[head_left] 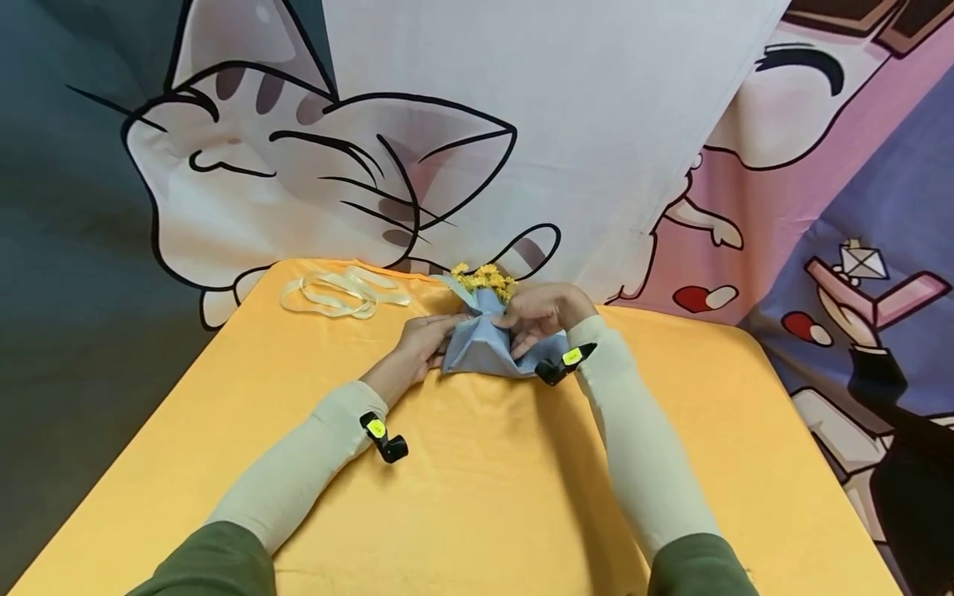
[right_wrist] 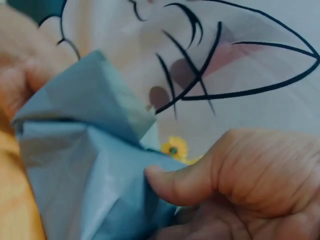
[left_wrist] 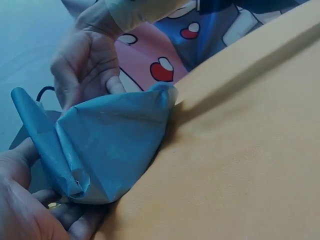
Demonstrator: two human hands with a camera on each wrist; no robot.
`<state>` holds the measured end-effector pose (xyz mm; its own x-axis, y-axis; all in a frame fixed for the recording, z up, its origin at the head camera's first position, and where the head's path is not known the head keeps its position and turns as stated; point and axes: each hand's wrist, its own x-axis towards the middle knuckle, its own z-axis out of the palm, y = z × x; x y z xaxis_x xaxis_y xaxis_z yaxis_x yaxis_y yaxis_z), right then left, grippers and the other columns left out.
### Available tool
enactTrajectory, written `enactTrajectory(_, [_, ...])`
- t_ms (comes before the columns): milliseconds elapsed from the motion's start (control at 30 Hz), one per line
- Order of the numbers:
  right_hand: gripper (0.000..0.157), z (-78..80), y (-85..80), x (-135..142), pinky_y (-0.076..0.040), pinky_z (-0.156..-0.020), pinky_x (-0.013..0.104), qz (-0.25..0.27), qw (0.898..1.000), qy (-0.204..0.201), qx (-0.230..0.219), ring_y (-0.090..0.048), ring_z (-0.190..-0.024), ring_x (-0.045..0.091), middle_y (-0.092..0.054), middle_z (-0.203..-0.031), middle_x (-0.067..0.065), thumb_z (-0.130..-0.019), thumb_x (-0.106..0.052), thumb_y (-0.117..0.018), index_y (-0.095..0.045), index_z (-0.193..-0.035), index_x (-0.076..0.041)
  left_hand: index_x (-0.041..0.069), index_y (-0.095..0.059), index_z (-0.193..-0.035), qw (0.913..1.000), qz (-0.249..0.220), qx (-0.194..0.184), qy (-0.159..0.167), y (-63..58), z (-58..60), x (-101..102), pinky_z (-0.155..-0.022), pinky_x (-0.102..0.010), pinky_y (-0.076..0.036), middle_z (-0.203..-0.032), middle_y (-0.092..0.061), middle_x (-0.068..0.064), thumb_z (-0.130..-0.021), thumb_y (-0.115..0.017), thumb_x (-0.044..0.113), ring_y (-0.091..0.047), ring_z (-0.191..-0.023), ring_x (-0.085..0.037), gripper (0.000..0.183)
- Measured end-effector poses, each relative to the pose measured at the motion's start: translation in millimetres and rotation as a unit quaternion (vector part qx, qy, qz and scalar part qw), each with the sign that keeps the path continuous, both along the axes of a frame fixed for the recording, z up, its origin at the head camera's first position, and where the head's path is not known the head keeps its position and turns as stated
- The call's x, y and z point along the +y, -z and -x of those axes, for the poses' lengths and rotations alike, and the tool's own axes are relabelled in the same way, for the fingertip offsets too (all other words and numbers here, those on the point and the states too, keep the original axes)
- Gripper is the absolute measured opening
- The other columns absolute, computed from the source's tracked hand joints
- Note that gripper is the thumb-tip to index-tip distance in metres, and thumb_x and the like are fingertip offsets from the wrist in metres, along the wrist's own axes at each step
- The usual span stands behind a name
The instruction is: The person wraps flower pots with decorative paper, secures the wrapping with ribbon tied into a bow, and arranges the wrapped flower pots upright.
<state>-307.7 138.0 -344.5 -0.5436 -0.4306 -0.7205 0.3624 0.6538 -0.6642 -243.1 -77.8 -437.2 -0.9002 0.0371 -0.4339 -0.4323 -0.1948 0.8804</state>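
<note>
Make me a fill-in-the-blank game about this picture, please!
1. The flowers are coloured ____.
2. The left hand and right hand both hold wrapping paper coloured ____.
3. In the head view, the loose ribbon lies to the ____ of the flowers.
4. The whiskered animal drawn on the backdrop is a ____.

Missing words: yellow; blue; left; cat.

The left arm (head_left: 305, 463) and right arm (head_left: 644, 430) reach forward, angled toward each other. The left hand (head_left: 425, 339) grips, thumb (left_wrist: 25, 151) on one side, fingers (left_wrist: 82, 224) curled on the other. The right wrist (head_left: 585, 310) bends inward; the right hand (head_left: 542, 310) pinches, with its thumb extended.
</note>
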Motion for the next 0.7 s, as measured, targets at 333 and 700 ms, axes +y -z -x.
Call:
enactTrajectory(333, [0.026,-3.0,2.1,0.3,-0.071,-0.089,0.039,-0.042,0.999,0.016,0.030,-0.080,-0.080,0.026,-0.068,-0.092,0.011,-0.115,-0.017,-0.065,-0.064,-0.092,-0.004,0.019,-0.080,-0.114,0.9985,0.049,0.022,0.005,-4.0,-2.2,5.6,-0.051,-0.022,-0.049,-0.066,-0.065,0.011,-0.092,-0.095,0.047,-0.061,-0.057,-0.004,0.038])
enactTrajectory(700, [0.021,-3.5,-3.5,-1.6,-0.070,-0.094,0.039,-0.066,0.996,0.036,0.042,-0.083,-0.092,0.028,-0.075,-0.108,0.020,-0.111,-0.022,-0.073,-0.068,-0.104,-0.003,0.020,-0.068,-0.088,0.9923,0.113,0.048,-0.016,-8.4,1.9,11.0,-0.060,-0.024,-0.051,-0.073,-0.063,0.010,-0.085,-0.099,0.049,-0.063,-0.070,-0.008,0.042])
